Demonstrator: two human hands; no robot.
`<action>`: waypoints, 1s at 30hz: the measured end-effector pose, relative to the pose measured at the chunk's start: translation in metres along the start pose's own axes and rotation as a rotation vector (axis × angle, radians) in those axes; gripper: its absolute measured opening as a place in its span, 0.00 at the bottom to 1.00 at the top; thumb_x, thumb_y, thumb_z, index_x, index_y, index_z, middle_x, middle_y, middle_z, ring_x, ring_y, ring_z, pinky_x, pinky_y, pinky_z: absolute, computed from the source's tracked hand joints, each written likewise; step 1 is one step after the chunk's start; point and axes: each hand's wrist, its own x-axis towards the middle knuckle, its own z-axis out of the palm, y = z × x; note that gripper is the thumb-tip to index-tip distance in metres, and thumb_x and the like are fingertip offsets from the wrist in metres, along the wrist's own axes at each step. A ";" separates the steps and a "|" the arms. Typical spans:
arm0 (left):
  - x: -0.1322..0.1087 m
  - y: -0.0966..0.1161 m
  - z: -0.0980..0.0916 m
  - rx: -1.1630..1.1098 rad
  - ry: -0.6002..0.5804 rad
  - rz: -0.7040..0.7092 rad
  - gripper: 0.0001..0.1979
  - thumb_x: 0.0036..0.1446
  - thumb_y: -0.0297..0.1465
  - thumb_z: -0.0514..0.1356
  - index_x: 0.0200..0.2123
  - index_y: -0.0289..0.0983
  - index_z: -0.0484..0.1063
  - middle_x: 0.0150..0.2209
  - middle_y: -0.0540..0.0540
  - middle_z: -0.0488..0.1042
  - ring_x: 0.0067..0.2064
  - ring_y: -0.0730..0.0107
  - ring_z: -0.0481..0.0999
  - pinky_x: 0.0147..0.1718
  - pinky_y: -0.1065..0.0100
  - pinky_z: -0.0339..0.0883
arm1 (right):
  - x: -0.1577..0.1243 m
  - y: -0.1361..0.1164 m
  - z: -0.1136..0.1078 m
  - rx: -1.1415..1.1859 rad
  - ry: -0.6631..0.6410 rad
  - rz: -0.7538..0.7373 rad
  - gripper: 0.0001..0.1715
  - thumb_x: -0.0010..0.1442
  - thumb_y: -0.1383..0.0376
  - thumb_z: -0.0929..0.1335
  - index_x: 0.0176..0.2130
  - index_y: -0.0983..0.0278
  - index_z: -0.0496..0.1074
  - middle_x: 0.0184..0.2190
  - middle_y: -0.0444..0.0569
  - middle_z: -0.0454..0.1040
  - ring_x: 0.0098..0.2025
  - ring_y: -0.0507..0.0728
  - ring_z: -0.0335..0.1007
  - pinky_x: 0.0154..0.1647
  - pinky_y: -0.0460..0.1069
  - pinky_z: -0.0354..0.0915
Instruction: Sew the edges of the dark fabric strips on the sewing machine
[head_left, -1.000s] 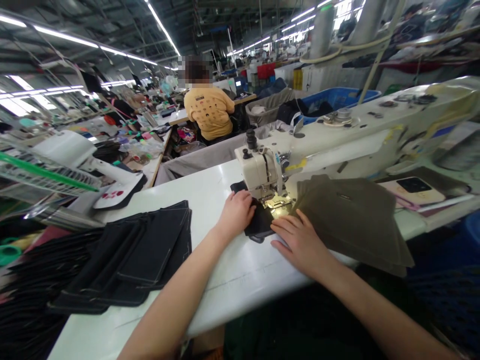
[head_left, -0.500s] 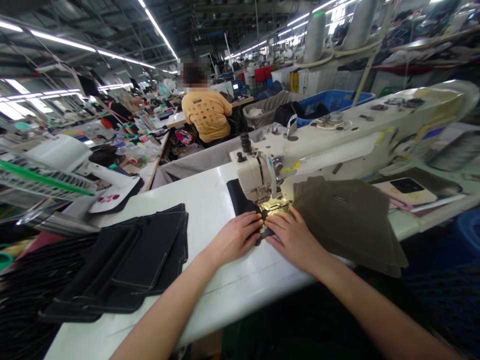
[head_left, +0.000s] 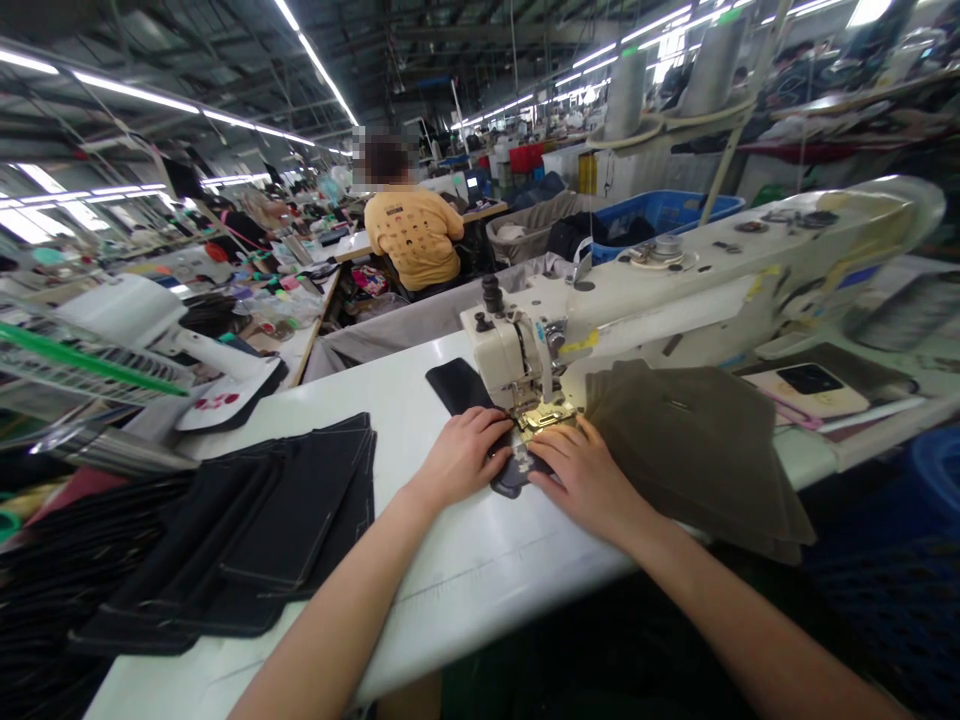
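Observation:
A piece of black fabric (head_left: 459,386) lies under the foot of a white industrial sewing machine (head_left: 514,345), with its far end out to the left of the machine head. My left hand (head_left: 466,458) presses on the near part of that fabric, just left of the brass-coloured presser foot (head_left: 547,415). My right hand (head_left: 586,478) holds the fabric's near edge from the right, beside an olive-brown fabric stack (head_left: 694,452). The needle area is partly hidden by the machine head.
A stack of black stitched fabric pieces (head_left: 247,530) lies on the white sewing table (head_left: 442,590) to my left. A notepad-like device (head_left: 810,388) sits at the right. Behind the machine are a co-worker in a yellow shirt (head_left: 412,235) and a blue crate (head_left: 660,212).
The black fabric's far end has swung left around the machine foot. My left hand has moved along with it, while my right hand stays close to the foot.

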 end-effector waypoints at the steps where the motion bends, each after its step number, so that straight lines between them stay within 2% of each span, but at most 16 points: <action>1: 0.000 0.004 -0.001 0.008 0.001 -0.018 0.17 0.65 0.36 0.57 0.54 0.36 0.73 0.52 0.39 0.74 0.53 0.55 0.71 0.54 0.51 0.69 | -0.001 0.000 0.000 0.002 0.008 0.001 0.15 0.67 0.61 0.66 0.51 0.63 0.73 0.51 0.54 0.75 0.55 0.62 0.67 0.66 0.66 0.50; 3: -0.001 0.012 -0.003 -0.020 -0.004 -0.049 0.14 0.67 0.34 0.54 0.51 0.36 0.74 0.47 0.40 0.74 0.49 0.57 0.72 0.52 0.53 0.70 | -0.002 -0.001 -0.001 0.011 0.026 -0.001 0.14 0.68 0.62 0.66 0.51 0.63 0.73 0.51 0.54 0.75 0.54 0.62 0.67 0.65 0.65 0.51; 6: -0.005 0.028 -0.003 -0.141 -0.037 -0.064 0.14 0.65 0.24 0.51 0.47 0.34 0.74 0.43 0.41 0.73 0.45 0.62 0.73 0.49 0.60 0.72 | -0.004 -0.004 -0.002 0.035 0.041 -0.019 0.14 0.68 0.63 0.65 0.51 0.63 0.73 0.50 0.54 0.76 0.53 0.61 0.68 0.64 0.64 0.53; 8: -0.009 0.036 -0.001 -0.175 -0.060 -0.044 0.14 0.62 0.21 0.52 0.47 0.34 0.74 0.43 0.40 0.72 0.45 0.63 0.73 0.48 0.61 0.72 | -0.006 -0.006 -0.002 0.045 0.034 -0.027 0.13 0.68 0.63 0.65 0.50 0.62 0.73 0.49 0.53 0.76 0.52 0.61 0.69 0.64 0.64 0.53; 11: -0.013 0.043 0.002 -0.102 -0.050 -0.019 0.15 0.63 0.23 0.54 0.52 0.34 0.72 0.47 0.39 0.71 0.49 0.58 0.71 0.50 0.57 0.72 | -0.009 -0.006 -0.002 0.033 0.018 -0.021 0.12 0.68 0.62 0.66 0.49 0.62 0.75 0.47 0.51 0.77 0.52 0.61 0.69 0.65 0.65 0.51; 14: -0.012 0.043 0.005 -0.033 -0.027 -0.034 0.16 0.64 0.25 0.55 0.54 0.34 0.71 0.51 0.38 0.71 0.51 0.56 0.70 0.53 0.53 0.70 | -0.010 -0.004 -0.001 -0.003 0.028 -0.006 0.13 0.68 0.62 0.65 0.49 0.62 0.75 0.48 0.52 0.77 0.53 0.62 0.69 0.64 0.65 0.53; 18: -0.008 0.039 0.006 -0.022 -0.023 -0.047 0.14 0.63 0.25 0.55 0.51 0.36 0.72 0.50 0.40 0.72 0.50 0.56 0.70 0.52 0.53 0.70 | -0.007 -0.003 -0.001 -0.027 0.031 -0.006 0.14 0.68 0.63 0.65 0.51 0.62 0.75 0.50 0.53 0.77 0.54 0.62 0.68 0.63 0.65 0.55; 23: -0.006 0.042 0.006 -0.019 -0.012 -0.046 0.13 0.63 0.25 0.54 0.49 0.34 0.73 0.49 0.39 0.73 0.50 0.56 0.70 0.52 0.54 0.71 | -0.008 -0.002 0.000 -0.008 0.037 -0.024 0.13 0.68 0.65 0.65 0.51 0.62 0.75 0.50 0.51 0.77 0.55 0.61 0.68 0.65 0.65 0.53; 30: -0.007 0.041 0.007 -0.059 0.030 -0.027 0.12 0.63 0.26 0.56 0.48 0.36 0.75 0.50 0.39 0.75 0.51 0.55 0.71 0.53 0.51 0.71 | -0.005 0.000 0.000 -0.014 0.026 -0.033 0.13 0.69 0.64 0.65 0.50 0.61 0.75 0.51 0.51 0.78 0.55 0.61 0.69 0.64 0.66 0.53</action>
